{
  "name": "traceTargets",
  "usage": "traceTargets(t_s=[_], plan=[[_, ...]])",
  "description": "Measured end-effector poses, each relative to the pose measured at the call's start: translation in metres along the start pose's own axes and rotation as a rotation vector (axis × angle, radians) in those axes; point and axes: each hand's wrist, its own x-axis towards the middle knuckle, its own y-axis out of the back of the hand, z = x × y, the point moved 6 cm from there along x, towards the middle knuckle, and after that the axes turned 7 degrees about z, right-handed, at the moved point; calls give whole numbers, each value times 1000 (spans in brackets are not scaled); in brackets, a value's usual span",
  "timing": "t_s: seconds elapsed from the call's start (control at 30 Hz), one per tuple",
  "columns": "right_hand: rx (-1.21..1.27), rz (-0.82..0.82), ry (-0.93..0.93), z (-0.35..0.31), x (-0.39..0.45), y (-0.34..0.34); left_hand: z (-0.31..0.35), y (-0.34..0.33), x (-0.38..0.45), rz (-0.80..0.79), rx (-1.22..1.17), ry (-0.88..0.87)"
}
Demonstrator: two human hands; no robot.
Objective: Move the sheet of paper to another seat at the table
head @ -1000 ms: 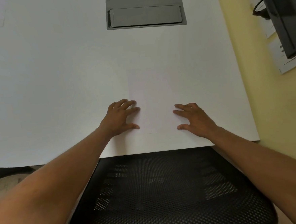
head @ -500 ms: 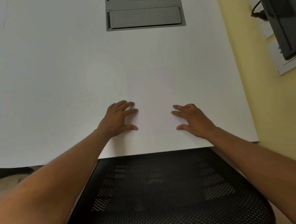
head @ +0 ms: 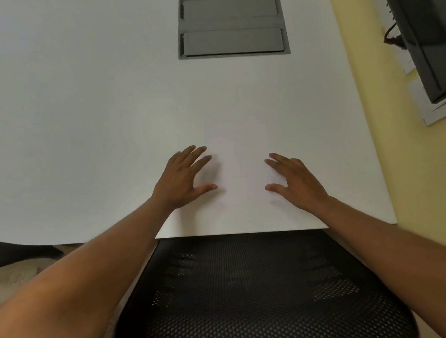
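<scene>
- The worktop [head: 81, 126] is broad, white and smooth, and the sheet of paper [head: 238, 165] lies flat on it near its front edge, almost the same white, so you must read its outline from a faint tint; the sheet's far edge is hard to tell.
- The mesh chair [head: 252, 298] stands tucked just under that front edge, directly below the sheet; judge this as the seat you are leaving, so plan to carry the sheet sideways along the worktop.
- Your left hand [head: 183, 182] rests at the sheet's left edge, its grip wide: fingers spread, thumb out, holding nothing.
- Your right hand [head: 294, 179] mirrors it at the sheet's right side, grip equally wide and empty.
- The sheet sits between the two hands, fingertips on or just over its side margins; I cannot tell which.
- To lift well, likely slide the sheet toward the front edge until a margin overhangs, then pinch it lightly; flat paper resists being picked straight up.
</scene>
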Motion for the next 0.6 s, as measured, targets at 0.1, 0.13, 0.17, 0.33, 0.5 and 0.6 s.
traceTargets(t_s=[0.1, 0.13, 0.17, 0.33, 0.5, 0.6], plan=[[-89, 176, 86, -35, 11, 20, -1, 36, -6, 82, 98, 21], [-117, 241, 138, -54, 19, 29, -4, 55, -9, 113, 150, 27], [-142, 270, 146, -59, 23, 30, -2, 57, -8, 126, 163, 34], [-196, 414, 380, -183, 61, 70, -25, 154, -30, 257, 374, 172], [-206, 497, 497, -288, 80, 98, -51, 233, -59, 379, 494, 298], [-235, 508, 562, -344, 84, 101, -74, 276, -90, 424, 561, 368]])
